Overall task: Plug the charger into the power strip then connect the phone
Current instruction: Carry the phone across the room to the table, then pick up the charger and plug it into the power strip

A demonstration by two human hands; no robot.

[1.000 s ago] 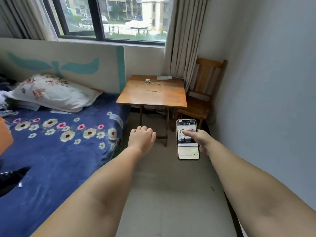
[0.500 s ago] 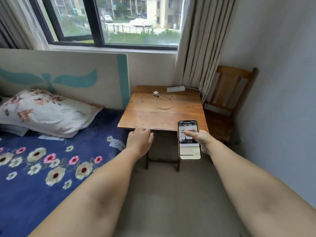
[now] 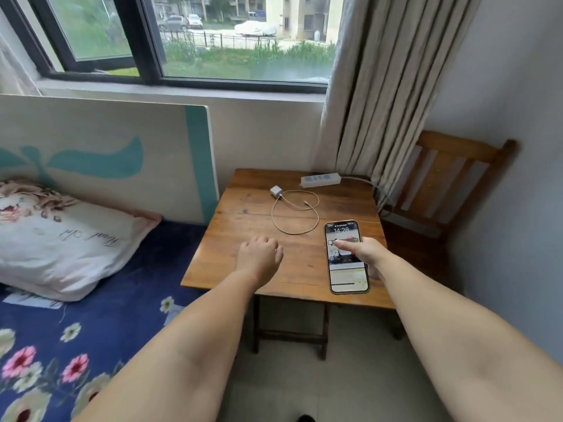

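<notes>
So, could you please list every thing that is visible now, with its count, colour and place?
table: one, brown wood, under the window
power strip: one, white, table's far edge
charger: one, white, left of the strip, unplugged
cable: one, white, looped on the table
phone: one, screen lit, in the right hand
chair: one, brown, right of the table
curtain: one, beige, beside the window
pillow: one, floral, on the bed
bed: one, blue floral, left
left hand: loose fist, empty, over the table
right hand: holding the phone

Soft daylight from the window (image 3: 213, 35); wide-angle bending at edges
</notes>
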